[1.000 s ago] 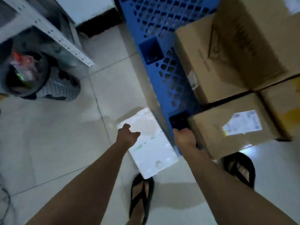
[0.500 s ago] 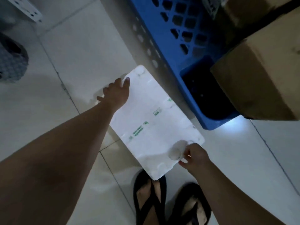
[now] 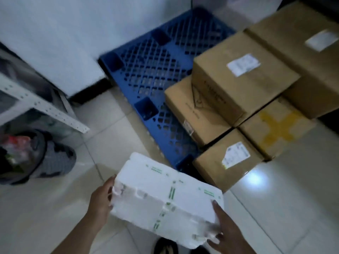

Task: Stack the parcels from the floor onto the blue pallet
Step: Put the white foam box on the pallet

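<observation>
White foam parcel (image 3: 165, 197), banded with green-printed tape, held above the tiled floor (image 3: 55, 208) between both hands: the left hand (image 3: 100, 200) clasps its left end, the right hand (image 3: 224, 230) grips its near right corner. Beyond lies the blue pallet (image 3: 146, 74), its right part bearing stacked cardboard boxes (image 3: 238, 83).

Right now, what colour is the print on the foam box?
Green print on the white foam box; head view.

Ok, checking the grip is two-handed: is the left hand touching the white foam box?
Touching. Head view: the left hand lies against the left end of the white foam box, no gap.
</observation>
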{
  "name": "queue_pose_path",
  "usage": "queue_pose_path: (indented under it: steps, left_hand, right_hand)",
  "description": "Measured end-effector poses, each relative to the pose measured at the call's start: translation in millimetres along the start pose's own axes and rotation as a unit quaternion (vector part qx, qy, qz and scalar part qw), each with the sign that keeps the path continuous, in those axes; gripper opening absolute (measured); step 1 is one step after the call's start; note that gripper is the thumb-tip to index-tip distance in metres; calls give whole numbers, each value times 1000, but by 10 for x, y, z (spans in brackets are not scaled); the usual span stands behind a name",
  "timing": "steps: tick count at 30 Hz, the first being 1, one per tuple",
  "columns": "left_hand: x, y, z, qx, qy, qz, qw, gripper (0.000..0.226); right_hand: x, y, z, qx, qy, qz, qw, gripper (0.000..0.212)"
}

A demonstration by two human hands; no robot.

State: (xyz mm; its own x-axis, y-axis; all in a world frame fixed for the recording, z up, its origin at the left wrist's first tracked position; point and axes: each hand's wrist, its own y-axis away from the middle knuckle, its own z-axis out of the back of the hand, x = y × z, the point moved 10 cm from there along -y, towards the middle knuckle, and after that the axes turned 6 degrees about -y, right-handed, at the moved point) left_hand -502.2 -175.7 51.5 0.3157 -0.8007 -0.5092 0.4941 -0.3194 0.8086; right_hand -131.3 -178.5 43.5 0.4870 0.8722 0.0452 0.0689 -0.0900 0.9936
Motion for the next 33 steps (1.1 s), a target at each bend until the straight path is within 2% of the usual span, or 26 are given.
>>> queue_pose_path:
  steps: [2, 4, 6, 9, 12, 14, 15, 16, 18, 19, 23, 28, 31, 33]
  left_hand:
    - [-502, 285, -181, 54, 50, -46, 996, 43]
    - [-1001, 532, -362, 64, 59, -75, 993, 45]
    - [-1489, 687, -657, 83, 41, -98, 991, 32]
    - [-2159, 682, -1197, 111, -79, -174, 975, 47]
    - [-2588, 536, -1615, 98, -162, -210, 959, 48]
    - [-2825, 281, -1813, 61, -193, -195, 960, 39]
    - [-2955, 152, -1924, 50, -215, -193, 956, 29]
    - [-3059, 10, -2062, 58, -230, -183, 954, 30]
    - [-3110, -388, -2349, 117, -210, -113, 964, 57]
    - [-3135, -592, -2454, 140, -205, -88, 965, 59]
    - [-3293, -1308, -2636, 196, -286, -100, 933, 16]
    - [-3468, -1723, -2696, 253, -322, -100, 907, 20]
    - [-3557, -1770, -2768, 278, -299, -111, 906, 24]
    - [-3623, -1766, -2831, 262, -336, -141, 894, 23]
  right_hand:
    - [337, 333, -61, -7, -5, 39, 999, 54]
    - [724, 578, -84, -10, -29, 91, 995, 67]
    - [1149, 772, -127, 10, -35, 153, 987, 58]
    - [1610, 875, -145, 29, -16, 212, 977, 49]
    - [1873, 723, -121, 24, -58, 240, 969, 56]
    - [1949, 604, -222, 40, -119, 237, 963, 54]
    - [1962, 515, -293, 54, -158, 227, 960, 49]
    - [1951, 415, -370, 62, -199, 212, 955, 40]
    - [1879, 174, -536, 46, -264, 175, 947, 18]
    - [1863, 68, -631, 32, -281, 166, 945, 11]
    - [1888, -349, -872, -40, -277, 210, 937, 26]
    - [1677, -581, -1051, -111, -293, 244, 918, 44]
    - [1707, -626, -1255, -104, -266, 287, 914, 52]
    - [1794, -626, -1322, -111, -291, 296, 903, 48]
